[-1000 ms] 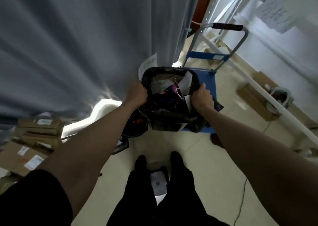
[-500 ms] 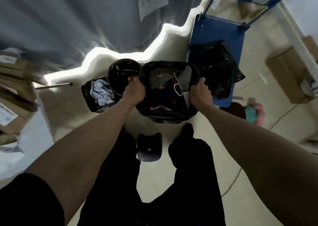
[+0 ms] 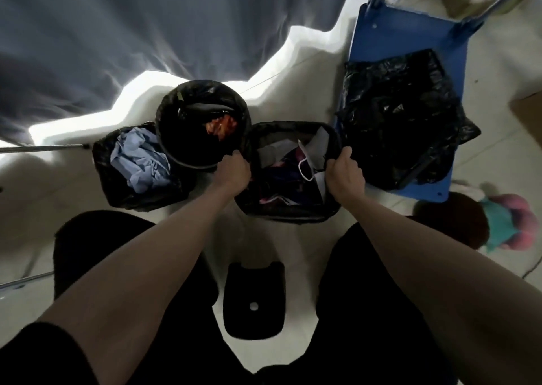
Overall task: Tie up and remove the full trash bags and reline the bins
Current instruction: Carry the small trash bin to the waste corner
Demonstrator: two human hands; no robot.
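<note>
A rectangular bin lined with a black trash bag stands on the floor between my knees, full of paper, a face mask and coloured scraps. My left hand grips the bag's left rim and my right hand grips its right rim. Behind it to the left is a round black-lined bin with some rubbish inside. Further left, a third black-lined bin holds crumpled blue cloth or paper. A heap of black bags lies on a blue platform cart.
A grey curtain hangs close behind the bins. A black lid-like object lies on the floor between my legs. A pink and teal bundle sits at the right, and a cardboard box at the right edge.
The view has dropped from the curtain and cart handle down onto the bins. The bag-lined bin I hold came down to the floor beside the other two bins; both hands kept their grip.
</note>
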